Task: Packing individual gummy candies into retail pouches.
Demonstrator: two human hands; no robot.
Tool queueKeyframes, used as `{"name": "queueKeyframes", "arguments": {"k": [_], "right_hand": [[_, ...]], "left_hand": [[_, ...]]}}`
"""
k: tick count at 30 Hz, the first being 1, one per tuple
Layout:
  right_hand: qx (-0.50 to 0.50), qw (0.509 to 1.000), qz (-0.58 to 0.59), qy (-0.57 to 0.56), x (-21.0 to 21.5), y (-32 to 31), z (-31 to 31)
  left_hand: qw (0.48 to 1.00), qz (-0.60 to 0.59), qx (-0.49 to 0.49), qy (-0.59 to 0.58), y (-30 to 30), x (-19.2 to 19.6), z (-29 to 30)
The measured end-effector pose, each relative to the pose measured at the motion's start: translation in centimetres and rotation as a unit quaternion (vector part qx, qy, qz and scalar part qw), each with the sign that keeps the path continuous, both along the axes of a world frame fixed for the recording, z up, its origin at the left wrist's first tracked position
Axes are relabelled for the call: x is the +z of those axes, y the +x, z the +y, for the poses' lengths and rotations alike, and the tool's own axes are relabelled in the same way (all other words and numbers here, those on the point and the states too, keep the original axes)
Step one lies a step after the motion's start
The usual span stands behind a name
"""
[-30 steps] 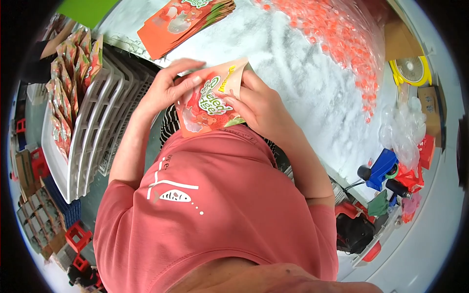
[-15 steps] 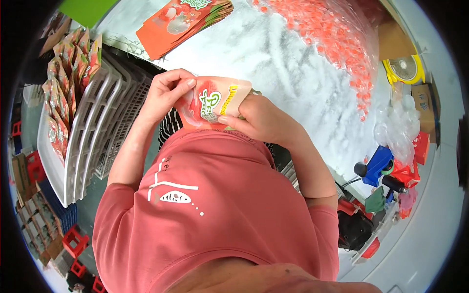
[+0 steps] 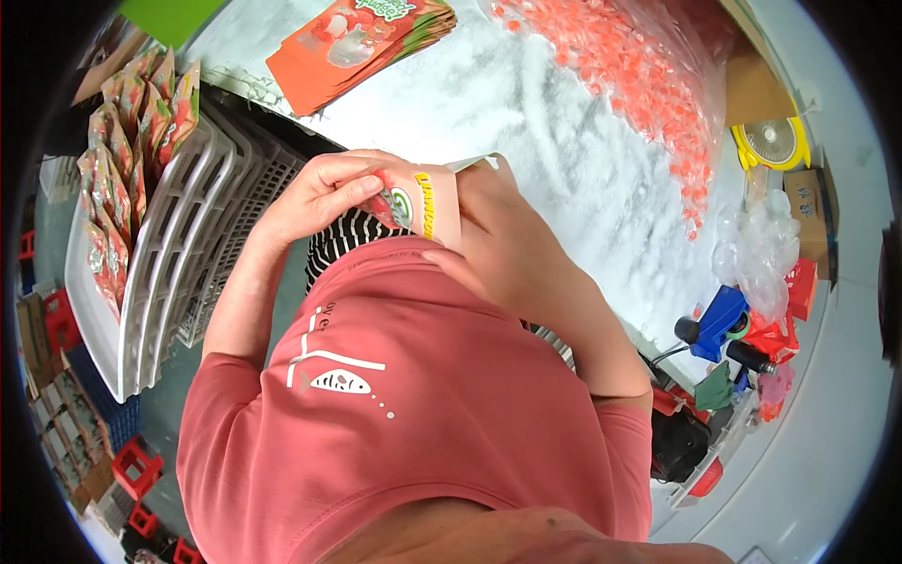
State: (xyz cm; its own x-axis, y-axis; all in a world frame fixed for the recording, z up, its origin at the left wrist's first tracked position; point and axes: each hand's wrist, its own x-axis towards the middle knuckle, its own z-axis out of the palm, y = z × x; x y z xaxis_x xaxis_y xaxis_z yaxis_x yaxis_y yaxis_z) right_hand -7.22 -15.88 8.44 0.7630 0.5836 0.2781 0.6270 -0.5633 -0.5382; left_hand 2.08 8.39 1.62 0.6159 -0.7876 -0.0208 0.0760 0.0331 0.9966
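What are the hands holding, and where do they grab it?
A small red and orange printed plastic pouch, held by both hands: left hand pinches its left edge, right hand grips its right side.

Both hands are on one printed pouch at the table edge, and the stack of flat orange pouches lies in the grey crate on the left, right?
Not quite. Both hands, left hand and right hand, do hold the printed pouch, but the head view shows the stack of flat orange pouches lying on the white table, not in the grey crate.

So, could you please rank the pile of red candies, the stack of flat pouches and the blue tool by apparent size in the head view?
1. pile of red candies
2. stack of flat pouches
3. blue tool
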Motion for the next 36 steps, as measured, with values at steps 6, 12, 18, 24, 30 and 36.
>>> {"name": "queueKeyframes", "arguments": {"k": [6, 12, 18, 24, 30, 36], "right_hand": [[-0.139, 0.99, 0.006, 0.027, 2.1, -1.0, 0.1], [-0.042, 0.983, 0.151, -0.091, 0.8, -0.9, -0.4], [-0.031, 0.989, 0.084, -0.114, 0.5, -1.4, -0.3], [-0.104, 0.99, 0.09, -0.025, 0.4, -2.4, -0.9], [-0.026, 0.989, 0.078, -0.127, -1.6, -2.8, 0.8], [-0.061, 0.993, 0.099, -0.004, -0.5, -2.5, 0.4]], "left_hand": [[1.0, -0.006, 0.018, 0.003, -0.6, -0.5, -0.3], [0.99, -0.135, 0.007, -0.044, -1.4, -1.9, -2.2], [0.984, -0.171, -0.039, 0.022, -1.0, 1.1, -1.3], [0.977, -0.212, -0.005, -0.015, -2.0, 0.4, -0.8], [0.97, -0.243, -0.02, -0.02, -2.7, -0.4, -0.8], [0.981, -0.194, -0.002, -0.017, -2.7, -0.4, 0.3]]}}
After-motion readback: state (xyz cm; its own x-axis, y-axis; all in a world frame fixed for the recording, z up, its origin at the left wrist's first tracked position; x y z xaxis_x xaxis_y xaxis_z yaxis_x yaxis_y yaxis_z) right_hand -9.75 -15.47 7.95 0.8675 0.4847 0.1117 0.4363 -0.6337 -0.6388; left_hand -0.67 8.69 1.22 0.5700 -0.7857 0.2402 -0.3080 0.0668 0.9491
